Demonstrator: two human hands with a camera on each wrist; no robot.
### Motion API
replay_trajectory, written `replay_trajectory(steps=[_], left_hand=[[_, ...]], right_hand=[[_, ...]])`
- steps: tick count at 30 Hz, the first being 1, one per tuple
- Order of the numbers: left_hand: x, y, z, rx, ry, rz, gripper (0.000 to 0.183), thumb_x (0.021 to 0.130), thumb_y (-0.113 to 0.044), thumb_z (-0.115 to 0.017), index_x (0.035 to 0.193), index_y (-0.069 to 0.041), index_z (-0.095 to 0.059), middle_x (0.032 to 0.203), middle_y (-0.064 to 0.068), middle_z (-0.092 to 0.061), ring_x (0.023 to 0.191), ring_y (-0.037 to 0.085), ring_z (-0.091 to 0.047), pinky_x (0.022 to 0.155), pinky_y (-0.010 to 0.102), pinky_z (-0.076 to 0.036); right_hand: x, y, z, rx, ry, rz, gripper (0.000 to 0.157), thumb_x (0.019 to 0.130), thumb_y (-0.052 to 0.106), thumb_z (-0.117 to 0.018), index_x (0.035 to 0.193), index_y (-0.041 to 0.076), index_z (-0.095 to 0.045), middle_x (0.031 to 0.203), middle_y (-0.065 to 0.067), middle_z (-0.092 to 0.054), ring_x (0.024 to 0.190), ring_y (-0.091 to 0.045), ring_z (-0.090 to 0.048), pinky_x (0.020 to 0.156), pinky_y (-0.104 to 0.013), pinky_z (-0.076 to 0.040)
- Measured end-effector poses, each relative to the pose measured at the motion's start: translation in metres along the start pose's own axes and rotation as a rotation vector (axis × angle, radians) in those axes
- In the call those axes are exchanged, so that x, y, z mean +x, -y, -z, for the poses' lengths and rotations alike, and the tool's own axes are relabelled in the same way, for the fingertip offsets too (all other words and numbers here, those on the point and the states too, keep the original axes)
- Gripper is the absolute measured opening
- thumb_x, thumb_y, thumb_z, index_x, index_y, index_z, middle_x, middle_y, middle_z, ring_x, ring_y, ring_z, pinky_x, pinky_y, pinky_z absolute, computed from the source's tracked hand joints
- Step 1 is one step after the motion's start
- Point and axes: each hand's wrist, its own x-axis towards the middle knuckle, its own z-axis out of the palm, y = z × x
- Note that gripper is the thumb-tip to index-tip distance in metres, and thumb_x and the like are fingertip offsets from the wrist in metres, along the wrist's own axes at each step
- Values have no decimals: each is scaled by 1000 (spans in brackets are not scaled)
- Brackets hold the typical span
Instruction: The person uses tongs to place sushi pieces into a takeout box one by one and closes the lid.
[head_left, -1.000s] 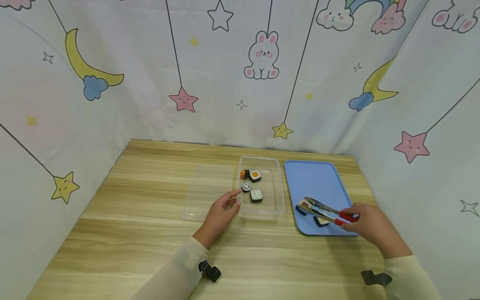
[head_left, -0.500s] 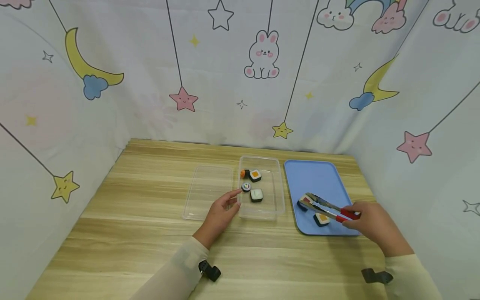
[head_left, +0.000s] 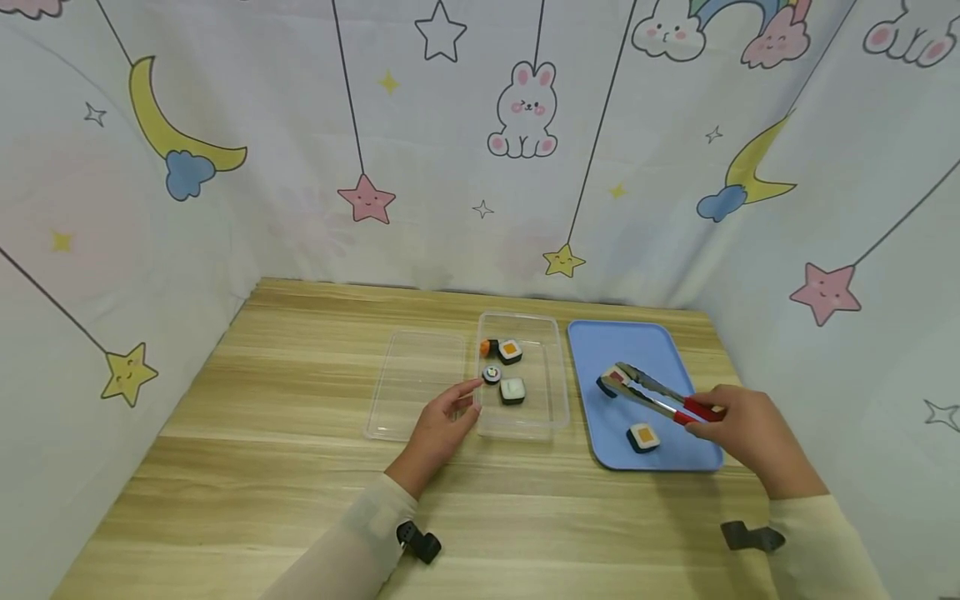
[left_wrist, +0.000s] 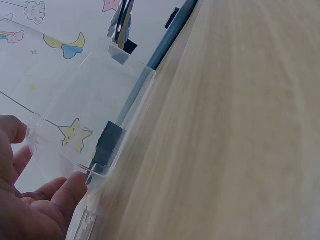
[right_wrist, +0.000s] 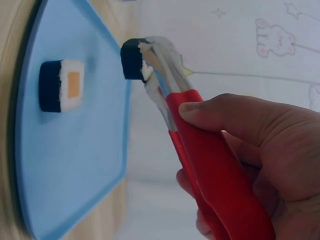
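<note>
My right hand (head_left: 742,432) grips a pair of metal tongs (right_wrist: 205,165) by its red handles. The tongs pinch a sushi roll piece (right_wrist: 132,59) with a dark wrapper, raised above the blue tray (head_left: 637,350). Another sushi piece (head_left: 642,437) with an orange centre lies on that tray. My left hand (head_left: 442,425) touches the left wall of a clear plastic container (left_wrist: 95,85) with relaxed, spread fingers. Inside it sit an orange-topped piece (head_left: 488,347), a square roll with an orange centre (head_left: 510,351), a small round roll (head_left: 491,375) and a white-topped piece (head_left: 513,390).
A clear flat lid (head_left: 416,383) lies on the wooden table (head_left: 300,500) left of the container. The container stands between lid and tray. A white printed curtain (head_left: 420,250) encloses the table's back and sides.
My right hand has lifted the tongs and the pinched sushi piece up off the tray, leaving the orange-centred piece in full view. My left hand stays at the container.
</note>
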Motion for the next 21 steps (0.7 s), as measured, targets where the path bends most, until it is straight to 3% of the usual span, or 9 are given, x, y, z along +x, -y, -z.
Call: replay_trajectory(steps=[7,21], left_hand=[[-1,0,0,3,-10,5,43,101,-15,-68,144,-16,-63,150,5,-57,131,31,-60,109,56,-45],[-2,-2,-1,10,-6,-8,43,102,-14,-67,144,-13,-62,150,6,-57,130,32,-60,111,57,-43]], right_hand=[[10,10,6,-1,-11,-8,46,84,23,-87,119,-4,-75,104,-18,-72,83,-28,-68,66,-36,-54],[33,38,11,14,-41,59,42,85,22,-87,117,-2,-76,100,-16,-72,82,-29,-67,63,-35,-56]])
